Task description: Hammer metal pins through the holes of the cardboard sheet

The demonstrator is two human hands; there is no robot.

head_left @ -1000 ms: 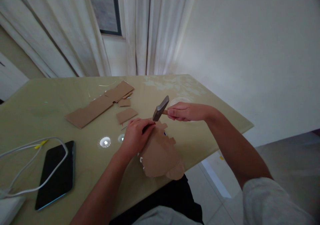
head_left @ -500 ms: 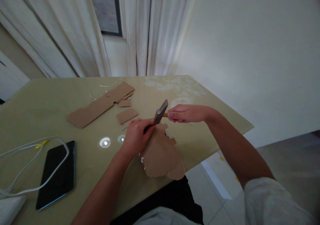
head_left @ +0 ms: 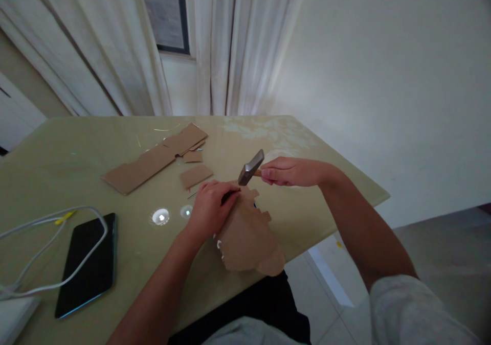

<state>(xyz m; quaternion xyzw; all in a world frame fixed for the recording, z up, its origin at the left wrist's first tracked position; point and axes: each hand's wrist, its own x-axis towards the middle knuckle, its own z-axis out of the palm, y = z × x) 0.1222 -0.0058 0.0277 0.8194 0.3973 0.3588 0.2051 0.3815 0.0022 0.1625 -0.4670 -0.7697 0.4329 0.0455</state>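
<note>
Gripping a hammer (head_left: 251, 167) by its handle, the right hand (head_left: 291, 171) holds it just above a cardboard piece (head_left: 247, 235) at the surface's (head_left: 57, 166) near edge; the left hand (head_left: 210, 207), fingers curled, pins it; no legible writing

bare forearms, a pale grey short sleeve (head_left: 414, 309) on the right, dark trousers (head_left: 264, 304).
</note>
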